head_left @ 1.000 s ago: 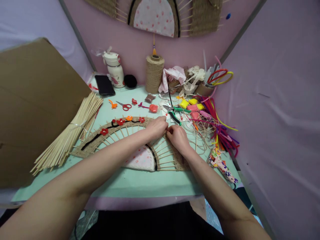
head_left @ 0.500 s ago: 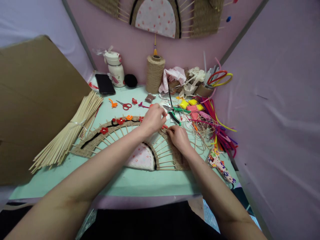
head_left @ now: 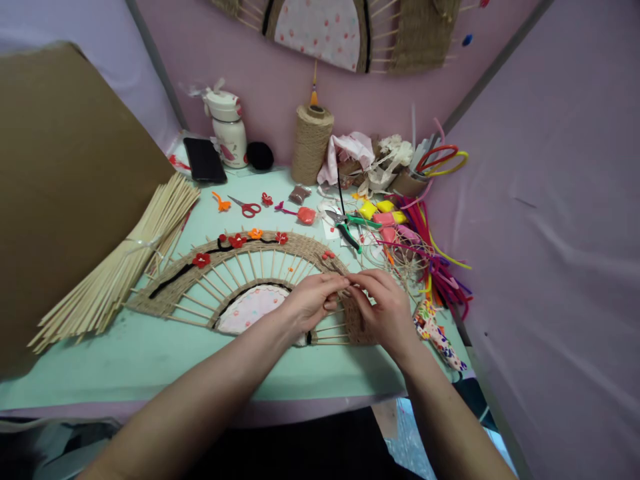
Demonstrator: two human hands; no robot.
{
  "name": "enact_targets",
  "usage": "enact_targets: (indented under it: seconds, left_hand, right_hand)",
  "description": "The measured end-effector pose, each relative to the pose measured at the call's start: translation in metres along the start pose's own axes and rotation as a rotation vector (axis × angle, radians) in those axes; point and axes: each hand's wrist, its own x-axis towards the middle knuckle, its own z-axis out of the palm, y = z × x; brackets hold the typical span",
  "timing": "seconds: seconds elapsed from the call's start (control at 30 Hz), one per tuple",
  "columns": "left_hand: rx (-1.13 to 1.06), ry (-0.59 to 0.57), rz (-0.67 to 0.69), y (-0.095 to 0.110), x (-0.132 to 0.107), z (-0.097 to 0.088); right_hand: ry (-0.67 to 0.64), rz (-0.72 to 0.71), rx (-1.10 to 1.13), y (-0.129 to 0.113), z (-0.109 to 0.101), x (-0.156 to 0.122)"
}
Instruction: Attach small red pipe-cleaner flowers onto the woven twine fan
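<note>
Where the fan (head_left: 240,267) is laid flat by the front edge of the tabletop (head_left: 150,360), within reach, left hand (head_left: 313,301) and right hand (head_left: 386,305) are held fingertip to fingertip over its right side; pinched item too small to tell.

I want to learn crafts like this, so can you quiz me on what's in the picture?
1. True or false: the left hand and right hand meet, fingertips together, over the right side of the woven fan.
2. What stands upright at the back wall? A) twine spool B) hammer C) teapot
3. Fill in: the stick bundle lies to the ___ of the fan.
Key: 1 true; 2 A; 3 left.
</note>
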Motion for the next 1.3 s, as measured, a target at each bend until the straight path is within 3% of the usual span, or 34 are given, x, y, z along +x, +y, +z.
enact_targets:
  seconds: [0.17,0.27,0.37,0.47,0.57,0.67,0.77,0.9,1.07,1.3]
  left_hand:
    - [-0.131,0.062,0.000,0.010,0.004,-0.010]
    - [-0.331,0.128,-0.030,0.014,0.006,-0.018]
    - [-0.438,0.119,-0.048,0.016,0.005,-0.023]
    - [-0.468,0.086,-0.057,0.017,0.001,-0.024]
    - [-0.467,0.082,-0.054,0.018,-0.003,-0.021]
    - [-0.450,0.079,-0.035,0.017,-0.007,-0.017]
    - [-0.408,0.048,0.007,0.011,-0.010,-0.015]
    - [-0.342,0.023,0.076,0.004,-0.014,-0.018]
    - [-0.299,0.229,0.292,0.010,-0.012,-0.028]
    - [-0.310,0.297,0.359,0.016,-0.006,-0.035]
  right_hand:
    - [0.009,0.119,-0.141,0.040,-0.003,0.006]
    - [-0.139,0.188,-0.296,0.073,-0.003,0.009]
    - [-0.215,0.271,-0.443,0.089,-0.001,0.011]
    - [-0.107,0.359,-0.539,0.075,-0.001,0.013]
    - [-0.007,0.226,-0.350,0.041,0.005,0.019]
    - [-0.057,0.088,-0.072,0.008,0.020,0.022]
    - [-0.064,0.119,0.024,-0.009,0.038,0.021]
    - [-0.038,0.191,0.125,-0.008,0.048,0.021]
    - [0.097,0.334,0.024,0.010,0.049,0.036]
    - [-0.047,0.313,-0.107,0.026,0.060,0.043]
